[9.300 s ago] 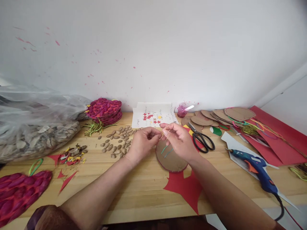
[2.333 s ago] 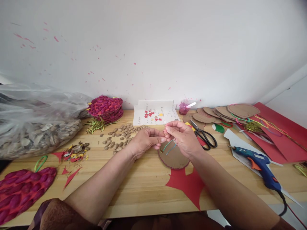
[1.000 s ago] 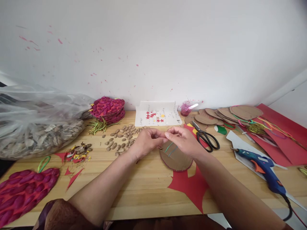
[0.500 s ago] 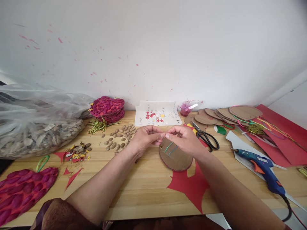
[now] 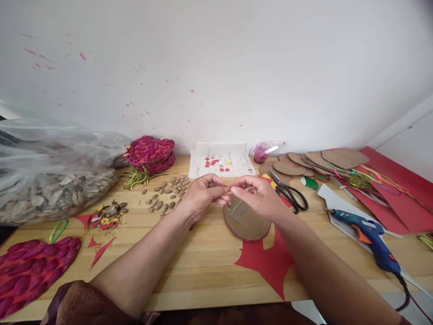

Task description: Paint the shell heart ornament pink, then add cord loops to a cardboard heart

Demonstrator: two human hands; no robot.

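Note:
My left hand (image 5: 208, 194) and my right hand (image 5: 255, 194) meet over the middle of the table, thumbs and forefingers pinched close together. Between the fingertips runs a thin yellowish string (image 5: 229, 186), partly hidden by the fingers. Below the hands lies a round cardboard disc (image 5: 248, 228) with a pink edge and a few green and blue lines on its face; my right hand covers its upper part. Under the disc's near edge sticks out a pointed scrap of red paper (image 5: 265, 266). Black-handled scissors (image 5: 291, 196) rest just right of my right hand.
Brown seeds (image 5: 165, 194) lie left of my hands. Further left are a seed-filled plastic bag (image 5: 57, 189), a pink seed-covered piece (image 5: 37, 271) and paper scraps (image 5: 108, 216). A blue glue gun (image 5: 370, 234), cardboard discs (image 5: 318, 162) and red paper (image 5: 406, 198) occupy the right.
My fingertips have drawn slightly apart, and more of the yellowish string shows between and below them. The whole view has shifted slightly; the things on the table lie as before.

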